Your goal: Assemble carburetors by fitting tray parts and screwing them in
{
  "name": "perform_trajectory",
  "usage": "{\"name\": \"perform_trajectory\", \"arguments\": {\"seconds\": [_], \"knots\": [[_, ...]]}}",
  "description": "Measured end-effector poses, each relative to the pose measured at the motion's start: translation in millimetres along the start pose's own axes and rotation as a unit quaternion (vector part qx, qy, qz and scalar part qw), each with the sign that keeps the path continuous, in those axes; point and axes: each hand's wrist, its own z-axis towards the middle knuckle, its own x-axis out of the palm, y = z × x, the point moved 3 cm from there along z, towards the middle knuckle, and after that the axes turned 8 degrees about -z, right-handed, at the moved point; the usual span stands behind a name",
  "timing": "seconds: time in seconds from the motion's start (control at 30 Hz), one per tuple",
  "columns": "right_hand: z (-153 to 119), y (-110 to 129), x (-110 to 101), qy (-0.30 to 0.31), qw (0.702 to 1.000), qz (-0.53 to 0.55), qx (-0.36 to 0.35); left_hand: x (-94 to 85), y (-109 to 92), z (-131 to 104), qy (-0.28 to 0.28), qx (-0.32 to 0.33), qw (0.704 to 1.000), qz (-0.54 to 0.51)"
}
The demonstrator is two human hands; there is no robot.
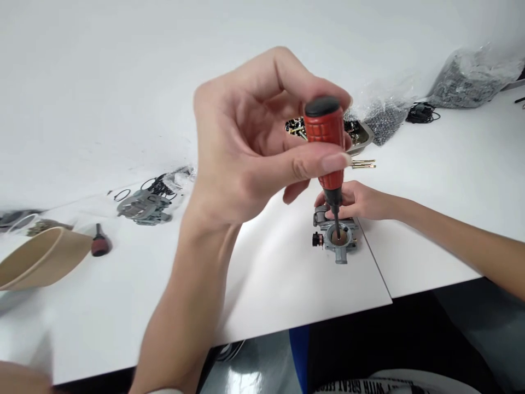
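My left hand (254,131), raised in the middle of the view, pinches a screwdriver (324,131) with a red handle and a black cap between thumb and fingers. The screwdriver stands nearly upright. Its shaft reaches down into the round bore of a small grey metal carburetor (341,256), where the tip meets a copper-coloured disc (338,236). A black knob sticks out of the carburetor's left side. Behind it, my right hand (355,200) holds the carburetor against the white table; some of its fingers are hidden behind the screwdriver and the part.
A second red screwdriver (99,244) stands at the left beside a beige open container (45,257). Another grey metal part (143,208) lies near black rings. Further back are a metal tray (363,139) of small parts, brass pieces (363,163), and plastic bags (471,76).
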Motion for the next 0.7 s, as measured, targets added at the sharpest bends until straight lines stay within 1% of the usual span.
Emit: {"name": "perform_trajectory", "arguments": {"seconds": [0.13,0.3,0.37,0.4,0.5,0.57,0.7], "knots": [[1.7,-1.9,1.0,0.012,1.0,0.019,0.009,0.5,-6.9,-2.4,0.03,-0.009,0.999,0.024],[3.0,-1.0,-0.5,0.022,1.0,0.01,-0.004,4.0,-11.6,-4.2,0.043,-0.029,0.998,0.019],[3.6,-0.7,-0.5,0.022,1.0,0.011,-0.016,7.4,-12.7,-3.2,0.047,-0.01,0.998,0.031],[3.8,-0.6,-0.3,0.023,1.0,0.009,-0.019,8.7,-12.8,-2.4,0.039,0.003,0.998,0.044],[3.8,-0.4,0.2,0.025,1.0,-0.001,-0.012,9.4,-8.8,0.4,-0.006,0.028,0.997,0.065],[3.6,-1.3,0.2,0.017,1.0,0.004,-0.002,6.4,-2.3,2.0,-0.022,0.025,0.999,0.038],[3.3,-6.7,-0.1,0.008,0.999,0.041,0.014,-3.9,7.5,2.5,0.009,0.023,0.999,-0.033]]}}
